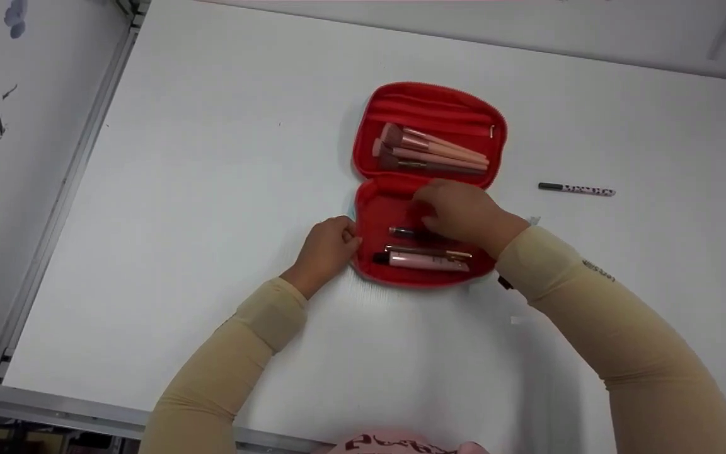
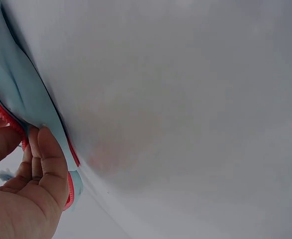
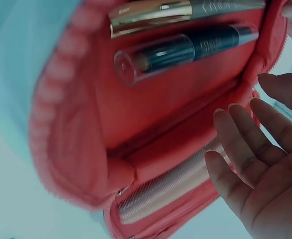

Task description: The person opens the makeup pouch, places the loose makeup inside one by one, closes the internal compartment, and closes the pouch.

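Note:
A red-lined, light blue zip makeup bag (image 1: 372, 211) lies unfolded on the table. My left hand (image 1: 328, 247) pinches the zippered edge (image 2: 6, 117) of its near half between thumb and fingers. Over that same half is my right hand (image 1: 464, 211), fingers loosely bent and holding nothing in the right wrist view. Beneath it lies a dark makeup stick (image 3: 205, 50) with clear ends, partly covered in the head view. Beside the stick are a slim gold-ended tube (image 3: 160, 16) and a pink squeeze tube (image 1: 429, 261). Several makeup brushes (image 1: 442, 151) fill the far half.
A thin pen-like stick (image 1: 577, 189) with a dark cap and patterned barrel lies on the white table (image 1: 212, 157), right of the bag. White walls (image 1: 41, 126) stand along the table's left and far sides.

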Tool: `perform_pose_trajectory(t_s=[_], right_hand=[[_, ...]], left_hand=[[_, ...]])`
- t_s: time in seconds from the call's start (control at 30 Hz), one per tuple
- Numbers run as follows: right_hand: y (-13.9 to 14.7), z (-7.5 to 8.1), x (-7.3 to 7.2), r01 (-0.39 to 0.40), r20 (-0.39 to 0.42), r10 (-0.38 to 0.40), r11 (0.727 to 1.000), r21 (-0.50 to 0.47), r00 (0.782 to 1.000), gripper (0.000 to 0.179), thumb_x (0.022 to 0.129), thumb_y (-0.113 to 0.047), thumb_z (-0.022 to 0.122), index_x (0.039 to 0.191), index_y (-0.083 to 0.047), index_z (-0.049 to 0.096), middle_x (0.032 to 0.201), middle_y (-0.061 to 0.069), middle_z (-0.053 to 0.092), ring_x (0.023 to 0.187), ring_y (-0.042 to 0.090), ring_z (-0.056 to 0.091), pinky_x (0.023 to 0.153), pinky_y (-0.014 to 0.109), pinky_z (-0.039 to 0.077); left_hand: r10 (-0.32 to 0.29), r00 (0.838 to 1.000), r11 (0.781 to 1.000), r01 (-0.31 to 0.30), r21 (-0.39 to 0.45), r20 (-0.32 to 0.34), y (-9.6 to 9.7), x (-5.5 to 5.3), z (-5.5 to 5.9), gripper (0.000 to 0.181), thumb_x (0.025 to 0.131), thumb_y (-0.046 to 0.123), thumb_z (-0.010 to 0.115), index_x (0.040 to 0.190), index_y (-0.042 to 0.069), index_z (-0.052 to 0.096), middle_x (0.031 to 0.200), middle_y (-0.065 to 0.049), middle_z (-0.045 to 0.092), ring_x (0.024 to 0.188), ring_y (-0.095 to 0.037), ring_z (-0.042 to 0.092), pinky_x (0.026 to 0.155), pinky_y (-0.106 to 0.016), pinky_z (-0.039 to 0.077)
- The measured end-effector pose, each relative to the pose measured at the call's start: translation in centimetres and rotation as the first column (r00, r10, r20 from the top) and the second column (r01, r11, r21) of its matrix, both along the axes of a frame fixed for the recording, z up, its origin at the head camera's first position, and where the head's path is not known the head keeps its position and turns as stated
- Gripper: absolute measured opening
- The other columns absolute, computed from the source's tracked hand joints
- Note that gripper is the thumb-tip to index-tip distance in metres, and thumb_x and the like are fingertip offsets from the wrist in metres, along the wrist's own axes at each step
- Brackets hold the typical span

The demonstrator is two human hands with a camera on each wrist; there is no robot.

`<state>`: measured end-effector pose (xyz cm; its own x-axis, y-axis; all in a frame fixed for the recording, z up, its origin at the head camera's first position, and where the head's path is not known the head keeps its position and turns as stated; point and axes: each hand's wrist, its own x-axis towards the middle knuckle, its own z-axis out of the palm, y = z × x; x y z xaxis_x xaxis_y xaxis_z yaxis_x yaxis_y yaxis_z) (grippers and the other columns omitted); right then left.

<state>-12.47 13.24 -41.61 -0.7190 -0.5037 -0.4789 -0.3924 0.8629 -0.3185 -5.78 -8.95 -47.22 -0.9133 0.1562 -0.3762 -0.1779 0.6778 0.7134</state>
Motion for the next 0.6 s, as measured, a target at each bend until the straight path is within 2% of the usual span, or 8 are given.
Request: perform_pose_trajectory(t_s=[0.37, 0.6], right_hand=[[3.4, 1.2, -0.9, 0.116, -0.052, -0.122, 0.988, -0.098, 0.991, 0.040, 0.091, -0.016, 0.063, 0.129, -0.006, 0.057, 0.126, 0.012, 0.059, 0.115, 0.028, 0.053, 0.098, 0.050, 0.046], [5.1, 1.7, -0.9, 0.219, -0.081, -0.231, 0.966, -0.135, 0.970, 0.045, 0.092, -0.014, 0.064, 0.135, -0.008, 0.054, 0.130, 0.014, 0.055, 0.119, 0.030, 0.051, 0.096, 0.051, 0.047]], left_hand=[[0.011, 1.000, 1.000, -0.011, 0.018, 0.013, 0.0, 0.1, -0.1, 0.009, 0.093, 0.010, 0.062, 0.098, 0.003, 0.064, 0.081, -0.006, 0.061, 0.076, -0.016, 0.055, 0.070, -0.026, 0.050], [0.014, 1.000, 1.000, -0.014, 0.009, 0.009, 0.0, 0.0, -0.2, 0.008, 0.093, 0.010, 0.062, 0.097, 0.003, 0.064, 0.081, -0.006, 0.061, 0.076, -0.016, 0.055, 0.070, -0.027, 0.049]])
